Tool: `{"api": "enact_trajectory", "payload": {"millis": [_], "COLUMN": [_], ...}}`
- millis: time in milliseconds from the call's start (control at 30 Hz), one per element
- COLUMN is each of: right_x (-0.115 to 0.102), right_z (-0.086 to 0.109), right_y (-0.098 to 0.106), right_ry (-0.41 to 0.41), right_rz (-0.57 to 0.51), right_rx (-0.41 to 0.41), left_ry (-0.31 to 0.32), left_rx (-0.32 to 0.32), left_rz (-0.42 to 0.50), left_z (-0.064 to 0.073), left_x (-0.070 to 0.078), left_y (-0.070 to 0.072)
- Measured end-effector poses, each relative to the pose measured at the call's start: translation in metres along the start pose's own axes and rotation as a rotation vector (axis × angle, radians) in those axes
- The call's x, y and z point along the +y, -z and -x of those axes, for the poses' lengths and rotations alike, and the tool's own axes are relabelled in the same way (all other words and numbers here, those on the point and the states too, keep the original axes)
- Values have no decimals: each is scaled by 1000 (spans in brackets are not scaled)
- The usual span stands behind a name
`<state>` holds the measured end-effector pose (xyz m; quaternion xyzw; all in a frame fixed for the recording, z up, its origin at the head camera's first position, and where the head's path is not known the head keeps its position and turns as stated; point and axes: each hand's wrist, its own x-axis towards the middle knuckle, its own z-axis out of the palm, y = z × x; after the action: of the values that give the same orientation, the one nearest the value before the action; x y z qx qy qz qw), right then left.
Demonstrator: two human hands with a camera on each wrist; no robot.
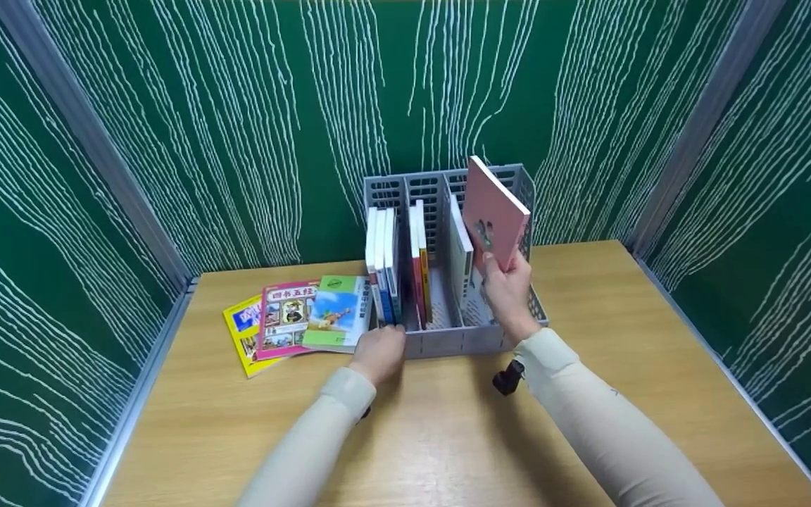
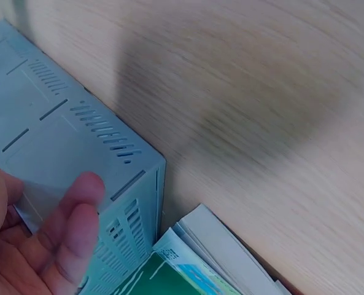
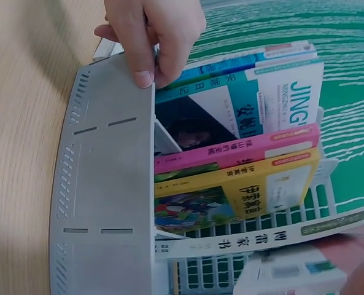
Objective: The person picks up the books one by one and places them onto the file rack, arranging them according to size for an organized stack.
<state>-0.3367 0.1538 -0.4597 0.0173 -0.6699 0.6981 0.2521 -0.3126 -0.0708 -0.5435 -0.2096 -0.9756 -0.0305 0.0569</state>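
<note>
A grey plastic book rack (image 1: 448,343) with three compartments stands on the table. My left hand (image 1: 380,352) grips the front edge of the rack near its left corner; in the right wrist view the left hand (image 3: 157,34) has its fingers over that panel's rim. With my right hand (image 1: 507,289) I hold a pink book (image 1: 493,211) tilted above the right compartment, thumb on its cover. A white-spined book (image 1: 460,239) leans in that compartment. Pink and yellow books (image 3: 237,190) stand in the middle one, and several books (image 1: 383,260) fill the left.
Left of the rack, a green book (image 1: 335,313), a pink comic-style book (image 1: 284,320) and a yellow book (image 1: 243,338) lie overlapping on the wooden table (image 1: 434,422). Green walls (image 1: 236,141) with white streaks enclose the table at the back and sides.
</note>
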Motion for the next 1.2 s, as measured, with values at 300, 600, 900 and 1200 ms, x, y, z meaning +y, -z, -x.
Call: {"api": "enact_trajectory", "payload": {"millis": [300,600,900,1200], "right_x": [12,31,45,64], "right_z": [-6,-15,-25,-24], "right_y": [-5,-4,-6,-2], "right_ry": [-163,-276,-433,-387], "right_rz": [-52,-12,-64,-38], "right_rx": [-52,-84,-171,-258], "left_ry": [-35,-62,-53,-56], "left_rx": [30,62,93,77], "left_rz": [34,27,27,35], "left_z": [-2,-3,-5,-3], "left_x": [-6,-8,-12,-10], "left_y": [-3,-3,-8,-8]}}
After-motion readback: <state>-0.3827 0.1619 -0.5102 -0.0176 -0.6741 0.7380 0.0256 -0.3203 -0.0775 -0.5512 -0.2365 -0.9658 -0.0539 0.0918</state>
